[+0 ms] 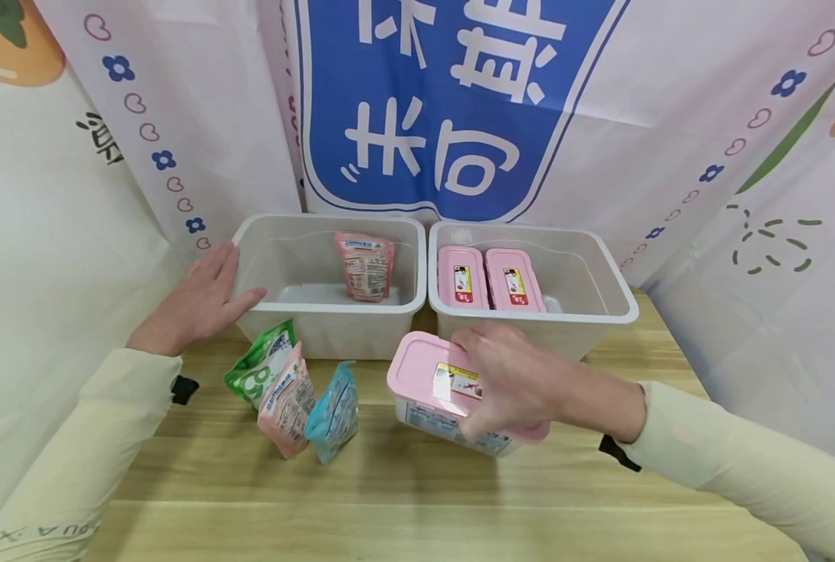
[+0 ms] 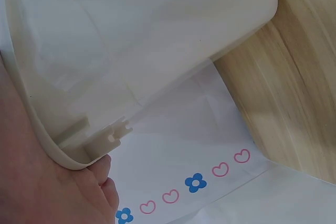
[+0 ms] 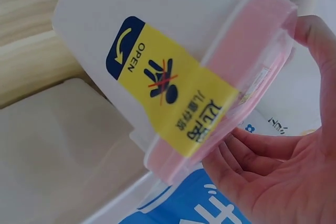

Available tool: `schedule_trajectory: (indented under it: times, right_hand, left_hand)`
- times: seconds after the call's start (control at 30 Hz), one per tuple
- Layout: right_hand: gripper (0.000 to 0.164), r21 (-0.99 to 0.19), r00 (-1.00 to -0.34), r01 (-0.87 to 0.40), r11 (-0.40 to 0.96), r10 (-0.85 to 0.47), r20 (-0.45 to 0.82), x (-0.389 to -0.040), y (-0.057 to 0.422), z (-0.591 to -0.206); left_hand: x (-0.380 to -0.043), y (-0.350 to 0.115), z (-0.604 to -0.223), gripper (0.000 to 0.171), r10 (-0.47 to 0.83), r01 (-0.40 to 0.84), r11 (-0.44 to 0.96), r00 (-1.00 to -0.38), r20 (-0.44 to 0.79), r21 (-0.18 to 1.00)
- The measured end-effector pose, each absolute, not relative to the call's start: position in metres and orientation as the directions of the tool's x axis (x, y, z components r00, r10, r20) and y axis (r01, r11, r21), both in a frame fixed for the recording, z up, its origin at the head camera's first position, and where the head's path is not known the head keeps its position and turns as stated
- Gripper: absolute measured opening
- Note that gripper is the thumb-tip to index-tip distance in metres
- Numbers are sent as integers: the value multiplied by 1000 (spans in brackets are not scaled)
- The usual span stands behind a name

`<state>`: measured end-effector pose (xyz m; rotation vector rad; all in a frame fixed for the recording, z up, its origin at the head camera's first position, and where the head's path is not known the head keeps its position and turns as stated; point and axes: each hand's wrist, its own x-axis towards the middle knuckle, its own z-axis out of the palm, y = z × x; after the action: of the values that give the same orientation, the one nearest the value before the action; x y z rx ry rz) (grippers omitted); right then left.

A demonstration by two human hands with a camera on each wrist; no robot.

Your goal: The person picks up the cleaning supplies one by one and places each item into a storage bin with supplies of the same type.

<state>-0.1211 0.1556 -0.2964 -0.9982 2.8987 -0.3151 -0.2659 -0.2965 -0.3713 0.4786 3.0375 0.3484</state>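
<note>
My right hand (image 1: 505, 375) grips a plastic box with a pink lid (image 1: 417, 367) from above, thumb on the near edge of the lid. The box is slightly tilted in front of the right bin (image 1: 621, 318). In the right wrist view, a yellow "OPEN" label (image 3: 168, 82) runs from its wall onto the lid. My left hand (image 1: 196, 300) rests on the front left corner of the left bin (image 1: 333, 307), its fingers fairly straight along the rim. A pink pouch (image 1: 366, 265) stands inside that bin. The right bin holds two pink-lidded boxes (image 1: 462, 277).
A green pouch (image 1: 259, 363), a pink-and-white pouch (image 1: 287, 406) and a blue pouch (image 1: 333, 414) stand on the wooden table (image 1: 389, 507) before the left bin. The two bins stand side by side against a printed cloth backdrop (image 1: 214, 117).
</note>
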Motion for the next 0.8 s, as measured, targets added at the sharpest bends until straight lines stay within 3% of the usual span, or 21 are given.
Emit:
schedule_trajectory:
  times: [0.43, 0.8]
  right_hand:
    - [68, -167, -795, -601, 782, -606, 28, -130, 161, -283]
    - [77, -174, -828, -557, 812, -559, 39, -135, 171, -270]
  left_hand:
    - [-262, -297, -370, 98, 301, 286, 927, -953, -28, 243]
    - [-264, -295, -369, 98, 311, 299, 924, -950, -16, 240]
